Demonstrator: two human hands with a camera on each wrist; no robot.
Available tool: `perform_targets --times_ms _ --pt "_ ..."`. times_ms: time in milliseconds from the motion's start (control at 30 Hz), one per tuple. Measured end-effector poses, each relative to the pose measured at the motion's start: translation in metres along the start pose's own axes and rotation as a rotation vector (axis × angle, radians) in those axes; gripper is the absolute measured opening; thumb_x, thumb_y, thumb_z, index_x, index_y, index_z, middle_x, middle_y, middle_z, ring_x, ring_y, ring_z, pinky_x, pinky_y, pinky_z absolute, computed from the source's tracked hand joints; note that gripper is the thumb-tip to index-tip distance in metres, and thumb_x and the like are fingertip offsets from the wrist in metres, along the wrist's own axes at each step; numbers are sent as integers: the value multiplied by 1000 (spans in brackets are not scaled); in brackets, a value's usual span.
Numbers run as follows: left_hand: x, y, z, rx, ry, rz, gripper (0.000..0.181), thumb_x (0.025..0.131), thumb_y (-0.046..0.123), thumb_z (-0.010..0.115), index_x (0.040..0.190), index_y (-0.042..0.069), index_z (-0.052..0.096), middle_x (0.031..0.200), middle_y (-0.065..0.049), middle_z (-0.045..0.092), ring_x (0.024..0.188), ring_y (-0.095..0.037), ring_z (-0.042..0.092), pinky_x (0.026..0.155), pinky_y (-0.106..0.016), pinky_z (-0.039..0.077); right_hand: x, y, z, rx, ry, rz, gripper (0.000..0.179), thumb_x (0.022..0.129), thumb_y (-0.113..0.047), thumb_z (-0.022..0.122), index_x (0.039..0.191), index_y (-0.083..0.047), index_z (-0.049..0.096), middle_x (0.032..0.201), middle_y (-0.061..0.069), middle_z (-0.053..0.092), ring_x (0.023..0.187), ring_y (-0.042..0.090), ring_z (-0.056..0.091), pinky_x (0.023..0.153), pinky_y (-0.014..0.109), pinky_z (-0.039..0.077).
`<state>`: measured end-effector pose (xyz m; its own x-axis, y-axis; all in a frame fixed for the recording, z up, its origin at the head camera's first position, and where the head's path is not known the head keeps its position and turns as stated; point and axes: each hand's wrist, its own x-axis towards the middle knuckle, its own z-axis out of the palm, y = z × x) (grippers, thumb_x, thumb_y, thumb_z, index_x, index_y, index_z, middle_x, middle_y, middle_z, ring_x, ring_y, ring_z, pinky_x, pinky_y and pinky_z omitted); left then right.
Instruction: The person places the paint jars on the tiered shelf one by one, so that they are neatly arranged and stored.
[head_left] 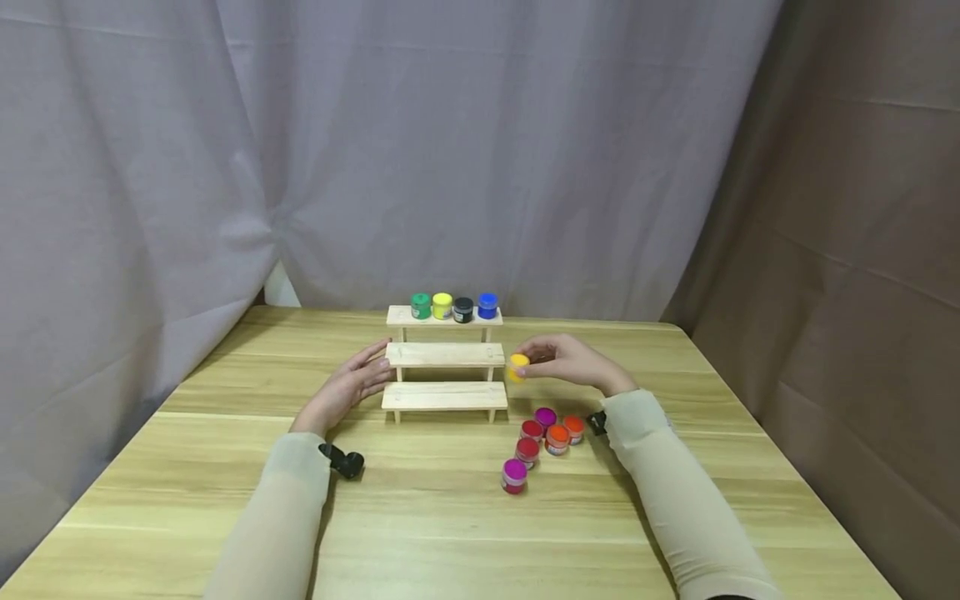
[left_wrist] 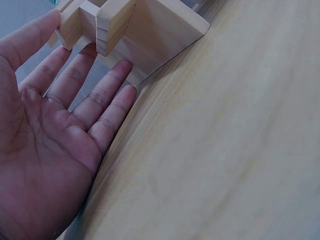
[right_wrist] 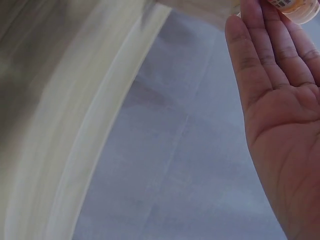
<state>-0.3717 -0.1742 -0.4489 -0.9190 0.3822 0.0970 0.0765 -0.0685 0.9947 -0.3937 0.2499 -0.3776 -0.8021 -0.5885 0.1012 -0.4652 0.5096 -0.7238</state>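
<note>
My right hand [head_left: 566, 360] pinches a small paint jar with a yellow-orange lid [head_left: 518, 367], just off the right end of the middle step of a wooden tiered stand [head_left: 445, 355]. In the right wrist view only the bottom of that jar [right_wrist: 299, 10] shows at the top edge. At the stand's left side is my left hand [head_left: 347, 389], its fingers extended; in the left wrist view the fingertips [left_wrist: 122, 67] are right at the wooden end pieces. Green [head_left: 421, 306], yellow [head_left: 442, 306], black [head_left: 463, 310] and blue [head_left: 487, 306] paint jars stand on the top step.
Several more paint jars stand in a group on the table in front of the right hand: purple [head_left: 513, 476], red [head_left: 527, 452] and orange [head_left: 557, 439] among them. Grey curtains [head_left: 480, 150] hang behind the table [head_left: 420, 533] and along its sides.
</note>
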Motion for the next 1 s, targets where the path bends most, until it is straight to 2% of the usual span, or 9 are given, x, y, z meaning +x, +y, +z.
perform_targets --times_ms 233,400,633,800,1000 --pt "0 0 0 0 -10 8 64 105 27 54 161 17 24 158 -17 35 140 -37 41 117 -47 35 11 -10 6 20 -5 -41 42 85 -39 81 120 -17 72 111 -2 74 108 19 67 99 42 54" --pt "0 -2 0 -3 -3 1 64 105 27 54 161 17 25 159 -17 34 141 -38 40 117 -47 34 15 -15 8 12 -1 -59 43 86 -40 80 120 -15 71 110 -2 74 109 19 67 98 42 54" --pt "1 -1 -1 -1 5 4 65 105 28 54 161 17 24 159 -17 33 141 -39 40 118 -47 34 21 -27 9 18 3 -65 40 87 -41 79 120 -19 72 111 -2 73 110 19 66 98 43 54" --pt "-1 -4 0 3 -3 -7 64 106 27 53 162 17 23 160 -18 31 141 -39 39 118 -48 34 35 -31 22 57 -15 -100 39 88 -38 79 120 -17 71 110 -1 73 109 20 67 95 40 56" --pt "-2 -7 0 -4 2 -7 63 106 28 53 161 18 24 160 -18 29 141 -38 39 118 -47 33 56 -39 43 43 -20 -120 38 88 -41 78 118 -19 71 109 -4 73 108 17 66 96 38 55"
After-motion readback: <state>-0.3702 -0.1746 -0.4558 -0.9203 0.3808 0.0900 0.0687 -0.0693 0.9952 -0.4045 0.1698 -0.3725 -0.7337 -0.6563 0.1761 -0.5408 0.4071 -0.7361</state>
